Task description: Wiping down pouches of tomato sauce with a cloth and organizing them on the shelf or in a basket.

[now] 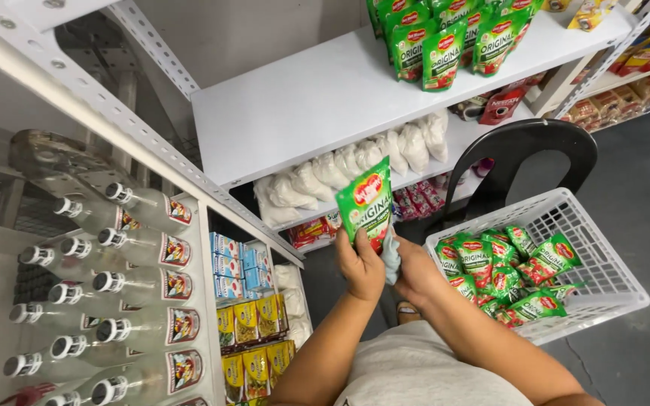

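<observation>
Left hand (361, 267): clamped on green sauce pouch (366, 204), upright.
Right hand (415, 272): closed on grey cloth (390, 256), touching pouch.
Tip: hold firm, wipe evenly.
Basket (603, 289): just right, pouches inside.

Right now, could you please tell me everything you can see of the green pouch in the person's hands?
The green pouch is a flat, glossy stand-up sachet, apparently plastic, green with a red emblem, white lettering and a red band low down. It looks sealed and is held roughly upright, tilted slightly, before the white shelf. The left hand grips its bottom; the right hand presses a pale cloth against it.
</observation>
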